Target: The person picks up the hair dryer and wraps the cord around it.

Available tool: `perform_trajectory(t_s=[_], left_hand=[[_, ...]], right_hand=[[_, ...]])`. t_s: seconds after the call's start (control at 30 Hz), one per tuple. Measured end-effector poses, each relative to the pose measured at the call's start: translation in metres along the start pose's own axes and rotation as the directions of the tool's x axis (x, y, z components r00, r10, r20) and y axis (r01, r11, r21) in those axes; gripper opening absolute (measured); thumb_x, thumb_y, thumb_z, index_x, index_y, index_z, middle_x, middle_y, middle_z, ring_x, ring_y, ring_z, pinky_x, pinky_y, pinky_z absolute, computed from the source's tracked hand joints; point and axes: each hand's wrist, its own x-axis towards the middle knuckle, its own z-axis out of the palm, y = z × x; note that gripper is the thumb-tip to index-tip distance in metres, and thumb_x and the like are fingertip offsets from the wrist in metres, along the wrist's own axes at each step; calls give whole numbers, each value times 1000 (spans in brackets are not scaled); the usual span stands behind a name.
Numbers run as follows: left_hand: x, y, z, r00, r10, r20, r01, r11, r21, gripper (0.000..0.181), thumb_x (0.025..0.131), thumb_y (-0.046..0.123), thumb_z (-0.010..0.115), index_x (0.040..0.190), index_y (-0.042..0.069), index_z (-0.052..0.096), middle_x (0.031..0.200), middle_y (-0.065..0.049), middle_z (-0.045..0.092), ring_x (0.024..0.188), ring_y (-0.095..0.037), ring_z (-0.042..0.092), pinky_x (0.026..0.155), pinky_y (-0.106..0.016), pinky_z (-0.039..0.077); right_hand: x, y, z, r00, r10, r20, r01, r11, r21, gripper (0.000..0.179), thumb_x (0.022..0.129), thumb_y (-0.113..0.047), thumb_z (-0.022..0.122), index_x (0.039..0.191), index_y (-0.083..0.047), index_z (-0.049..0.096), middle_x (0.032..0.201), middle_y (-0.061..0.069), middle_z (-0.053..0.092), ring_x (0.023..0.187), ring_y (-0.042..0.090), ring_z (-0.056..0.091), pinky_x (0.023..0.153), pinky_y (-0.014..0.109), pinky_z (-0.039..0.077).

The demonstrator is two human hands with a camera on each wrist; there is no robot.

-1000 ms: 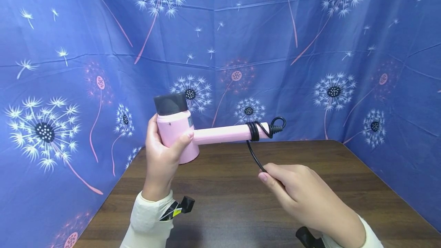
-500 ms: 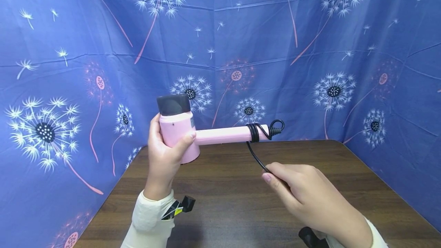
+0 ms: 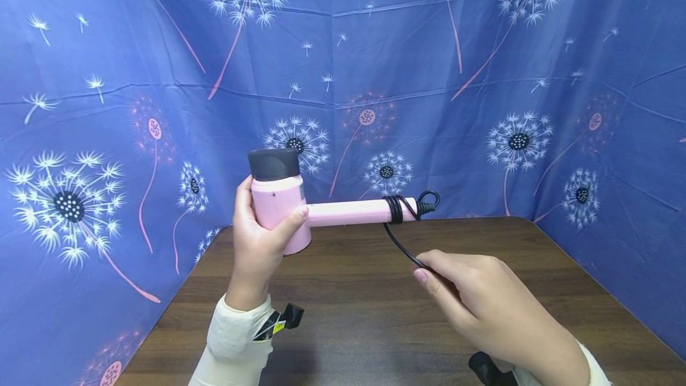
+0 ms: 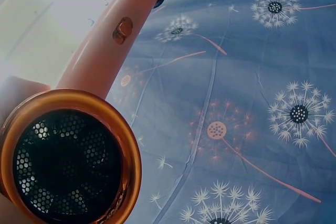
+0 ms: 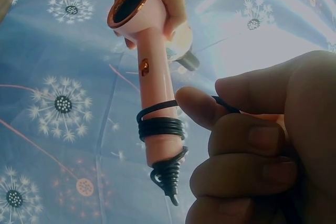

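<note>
"Blue cloth (image 3: 343,46) printed with white and pink dandelions hangs behind and on both sides of a dark wood-grain table (image 3: 354,308), as the head view shows."

"And the hair dryer (image 3: 278,201)?"

"Held up near the table's far edge, its pink handle (image 3: 348,213) nearly level and pointing right, its black nozzle (image 3: 274,165) upward."

"How is it gripped?"

"The left hand (image 3: 259,249) is closed around the barrel (image 3: 298,240), thumb across the near side. Lower and to the right, the right hand (image 3: 488,302) pinches the black cord (image 3: 399,245) below the handle. Cream sleeves (image 3: 236,338) cover the wrists."

"What does the left wrist view add?"

"A copper-coloured ring (image 4: 131,150) around a honeycomb grille (image 4: 68,161), and a copper-coloured switch (image 4: 123,30) on the handle. Only dim bits of the left hand show at the left edge; from there I can't tell its hold."

"The right wrist view?"

"Cord coils (image 5: 161,128) wrap the handle near its end, above a ribbed strain relief (image 5: 167,177). From the coils the cord reaches the right hand's thumb and index finger, which are pressed together on it; the other 3 fingers are folded. Beyond, the left hand wraps the barrel."
</note>
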Motion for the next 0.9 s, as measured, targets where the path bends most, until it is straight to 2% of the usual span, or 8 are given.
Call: perform_trajectory(t_s=[0.27, 0.53, 0.73, 0.9], left_hand=[[0, -1, -1, 1000, -17, 7, 17, 1000, 9, 83, 75, 3, 88, 147, 21, 49, 119, -10, 63, 99, -31, 64, 80, -35, 59], [1, -1, -2, 998, -41, 42, 39, 999, 36, 85, 74, 3, 89, 146, 24, 49, 118, -9, 62, 99, -30, 64, 81, -36, 59], [1, -1, -2, 997, -49, 64, 46, 998, 54, 86, 74, 3, 89, 146, 26, 49, 118, -8, 63, 99, -31, 64, 81, -36, 59], [-1, 0, -2, 996, -49, 81, 43, 996, 72, 86, 75, 5, 90, 147, 27, 49, 119, -7, 62, 98, -30, 64, 80, -36, 59]], right_hand=[[0, 0, -3, 1000, 7, -18, -7, 1000, 0, 25, 95, -10, 71, 95, -33, 61, 70, -25, 38, 57, -13, 32, 52, 4, 26], [0, 3, -6, 999, -3, -49, 2, 1000, -2, 25, 93, -7, 71, 99, -31, 66, 72, -25, 41, 59, -12, 34, 54, 6, 30], [0, 5, -6, 996, -24, -90, 24, 1000, 1, 25, 92, -6, 72, 98, -30, 66, 71, -25, 38, 59, -12, 32, 54, 6, 28], [0, 6, -7, 996, -8, -86, 9, 1000, 14, 24, 93, -5, 71, 99, -28, 67, 70, -23, 39, 59, -10, 32, 55, 5, 28]])
